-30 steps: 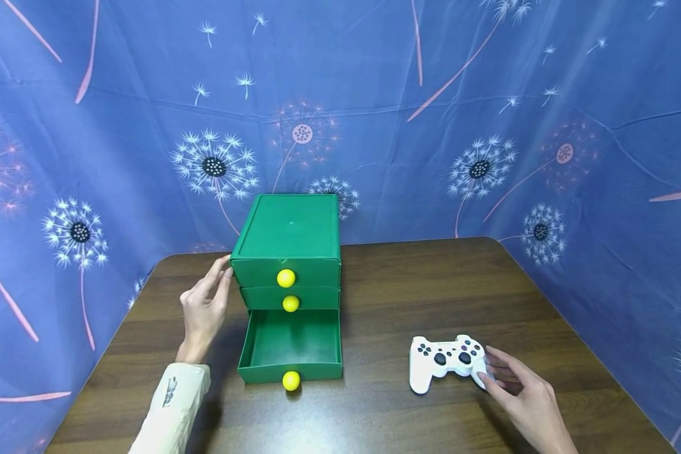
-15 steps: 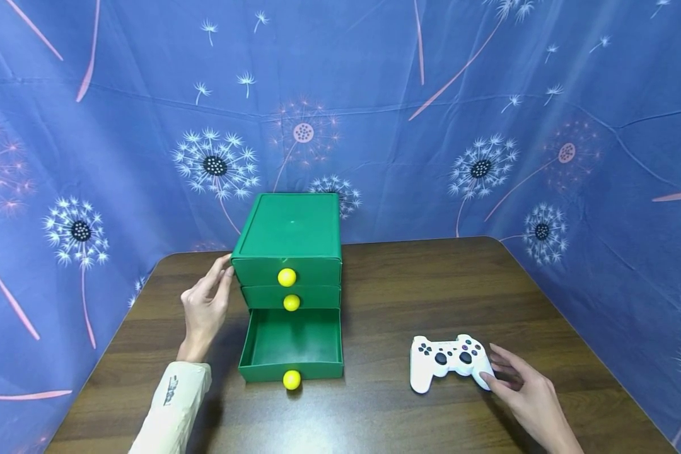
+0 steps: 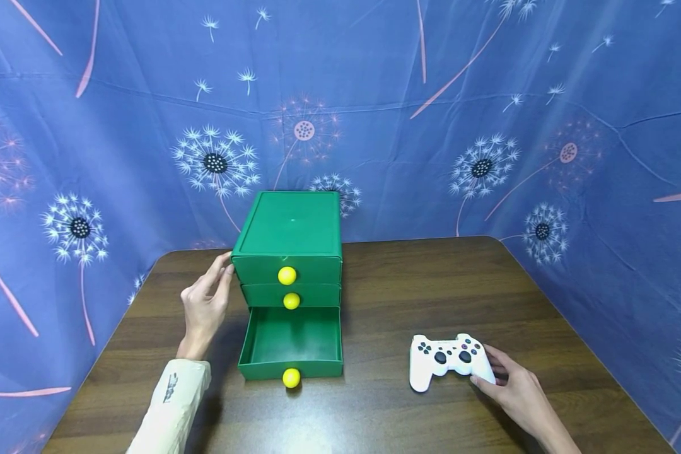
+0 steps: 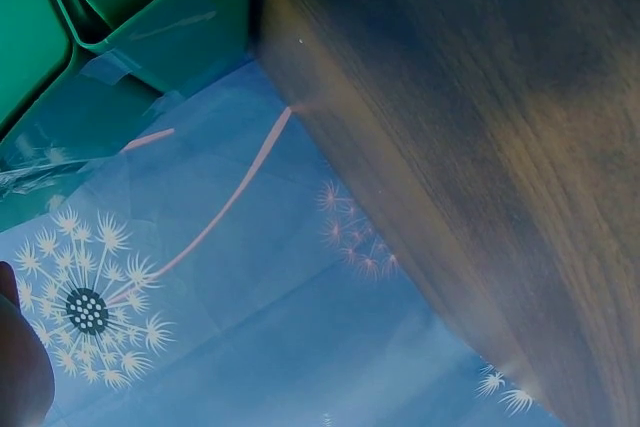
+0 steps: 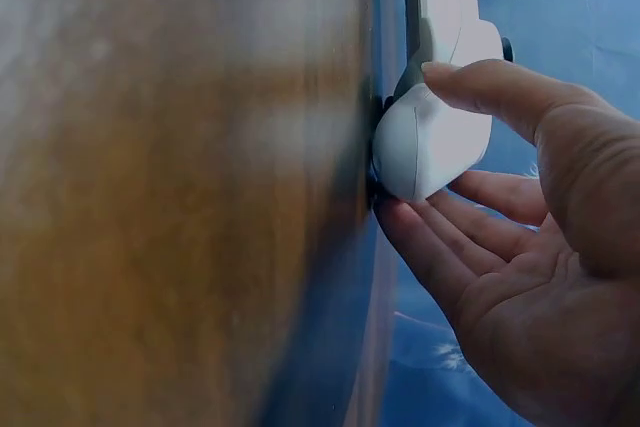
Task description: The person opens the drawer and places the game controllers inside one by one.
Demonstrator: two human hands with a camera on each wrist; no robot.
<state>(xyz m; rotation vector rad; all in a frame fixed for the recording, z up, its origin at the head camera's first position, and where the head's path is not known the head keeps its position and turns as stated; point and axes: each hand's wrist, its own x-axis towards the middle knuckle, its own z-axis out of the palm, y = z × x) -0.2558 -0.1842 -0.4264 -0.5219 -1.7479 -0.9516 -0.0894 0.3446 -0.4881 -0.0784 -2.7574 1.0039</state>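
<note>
A white game controller (image 3: pixel 449 360) with black thumbsticks lies on the table in the head view. My right hand (image 3: pixel 513 392) is at its right grip, thumb on the near side and fingers around the far side. In the right wrist view, the thumb (image 5: pixel 500 89) lies on the controller's white grip (image 5: pixel 432 142), with the fingertips right under it. A green drawer box (image 3: pixel 292 224) with yellow round knobs stands left of the middle, its bottom drawer (image 3: pixel 292 371) pulled out and bare inside. My left hand (image 3: pixel 203 309) rests its fingertips against the box's upper left side.
The brown wooden table (image 3: pixel 374 416) ends at a blue dandelion-print cloth (image 3: pixel 374 157) behind and at both sides. Clear tape (image 4: pixel 105 65) shows on the green box in the left wrist view.
My right hand first drew slightly right off the grip, then came back left, its thumb and fingers now closer around the controller. The left hand and drawers stay as they were.
</note>
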